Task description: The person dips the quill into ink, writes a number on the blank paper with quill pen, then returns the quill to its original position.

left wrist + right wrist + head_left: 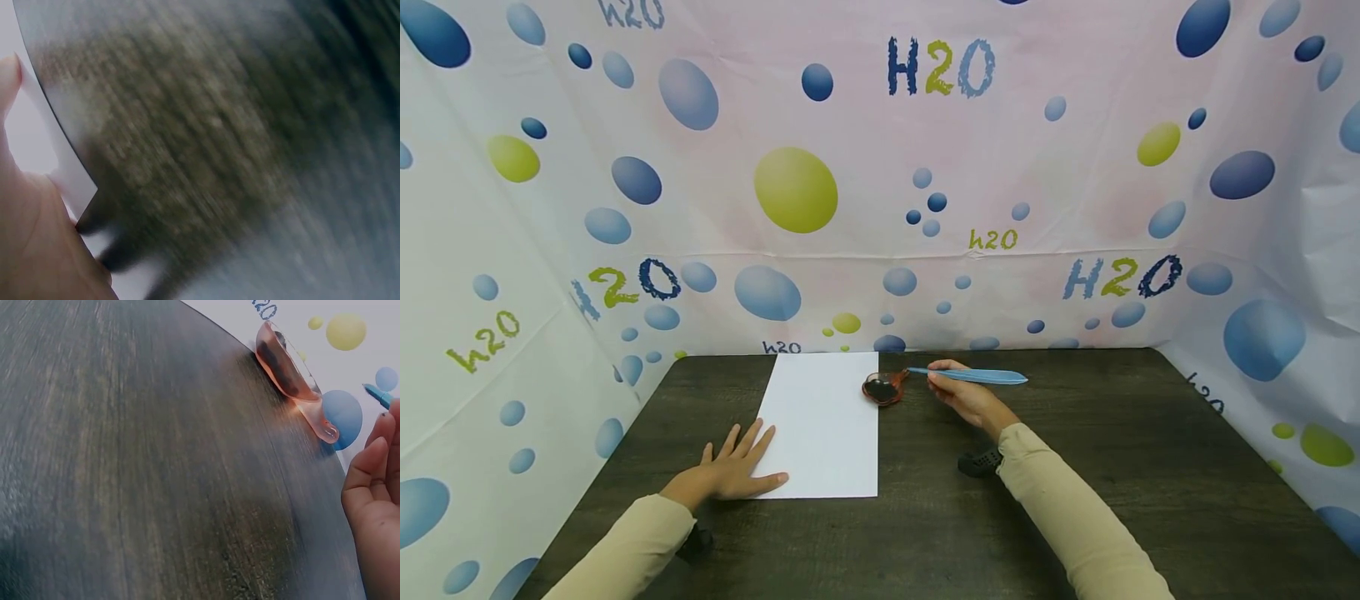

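My right hand [966, 398] pinches a slim blue feather-shaped pen [992, 377]. The pen lies nearly level, its thin tip pointing left close to a small glossy amber-brown vessel [891, 388] with a dark middle. In the right wrist view the pen's tip [377, 395] juts past the fingertips, and the see-through amber vessel [287, 375] ends in a rounded stub. A white sheet of paper [827, 429] lies left of the vessel, which overlaps its right edge in the head view. With fingers spread, my left hand [733, 475] rests on the sheet's lower left edge.
A dark wood-grained table [1112, 467] carries everything. Behind it and at both sides hangs a white backdrop [865, 125] with blue and green dots and "H2O" lettering. Black devices [979, 463] sit under both wrists.
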### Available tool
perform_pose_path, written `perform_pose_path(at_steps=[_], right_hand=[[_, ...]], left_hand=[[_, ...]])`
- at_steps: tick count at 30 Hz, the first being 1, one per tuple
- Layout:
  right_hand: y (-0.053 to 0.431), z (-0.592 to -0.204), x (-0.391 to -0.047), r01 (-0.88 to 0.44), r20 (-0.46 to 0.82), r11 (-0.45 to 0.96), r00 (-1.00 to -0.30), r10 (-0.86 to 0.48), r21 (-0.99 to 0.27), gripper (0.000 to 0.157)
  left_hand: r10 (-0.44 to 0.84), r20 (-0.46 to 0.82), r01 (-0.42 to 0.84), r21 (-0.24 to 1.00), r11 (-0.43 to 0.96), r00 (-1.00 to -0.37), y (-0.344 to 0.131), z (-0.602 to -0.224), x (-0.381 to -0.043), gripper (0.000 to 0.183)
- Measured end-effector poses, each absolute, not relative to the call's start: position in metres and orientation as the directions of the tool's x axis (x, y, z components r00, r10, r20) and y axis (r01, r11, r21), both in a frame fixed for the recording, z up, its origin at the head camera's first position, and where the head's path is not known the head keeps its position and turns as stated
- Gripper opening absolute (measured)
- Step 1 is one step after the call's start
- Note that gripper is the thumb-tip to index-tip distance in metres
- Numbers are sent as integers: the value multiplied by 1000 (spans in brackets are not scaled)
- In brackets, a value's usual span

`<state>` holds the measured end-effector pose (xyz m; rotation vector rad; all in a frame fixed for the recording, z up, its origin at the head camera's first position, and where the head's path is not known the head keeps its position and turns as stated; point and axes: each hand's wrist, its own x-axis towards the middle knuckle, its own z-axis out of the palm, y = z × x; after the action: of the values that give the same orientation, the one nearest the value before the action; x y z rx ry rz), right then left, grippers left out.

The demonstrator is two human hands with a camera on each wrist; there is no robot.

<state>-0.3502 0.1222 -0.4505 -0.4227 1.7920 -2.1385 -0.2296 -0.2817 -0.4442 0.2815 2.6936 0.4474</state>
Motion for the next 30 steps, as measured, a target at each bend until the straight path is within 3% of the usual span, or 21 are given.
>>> perform_pose_path(at_steps=[3,9,12,17,30], right_hand=[[121,-450,-349,54,6,-138,-915,-403,-989,10],[119,-449,-349,64,-25,-85,-916,-400,-994,46],[118,-449,-350,74,-32,-85,-908,-418,-994,53],[117,-449,-351,82,-41,-74,-897,-440,-994,53],[102,-449,-356,34,-42,28,-909,-414,-999,46]], left_hand=[[242,-341,125,331,935,-908,-285,-451,-234,109],[232,-331,118,329,937,-915,-284,-454,-235,110],[239,-349,116,339,934,-906,-281,-447,-231,105],[242,-357,110,352,930,-902,-277,-439,-228,101],[229,-312,125,321,939,-922,-288,-461,-237,107]])
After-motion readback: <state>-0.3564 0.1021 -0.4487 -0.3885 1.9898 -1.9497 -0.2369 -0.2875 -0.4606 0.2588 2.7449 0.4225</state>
